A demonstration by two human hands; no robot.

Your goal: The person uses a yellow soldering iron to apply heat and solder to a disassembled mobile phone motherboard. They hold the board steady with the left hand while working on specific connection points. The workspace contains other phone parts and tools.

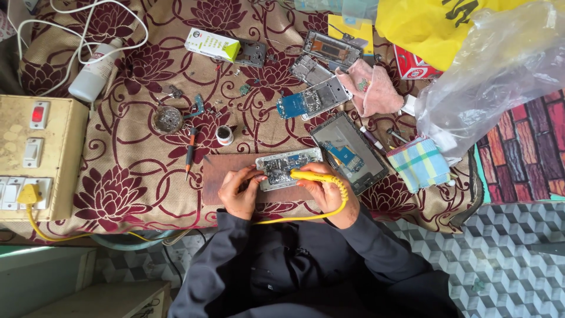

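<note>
Head view: near the table's front edge, left hand (240,191) fingers pinch the phone board (286,168); right hand (322,191) grips the yellow soldering iron (311,175). Best hold steady.

A single view is given, taken from a camera worn on the head and aimed almost straight down. The maroon-flowered beige cloth over the table (135,171) is seen from above at moderate distance. The brown rectangular wooden board (226,171) on that cloth lies just below the frame's centre, nearest the wearer. The cream switchboard box (44,153) is caught far left of the board, checkered floor tiles (506,259) lower right.
</note>
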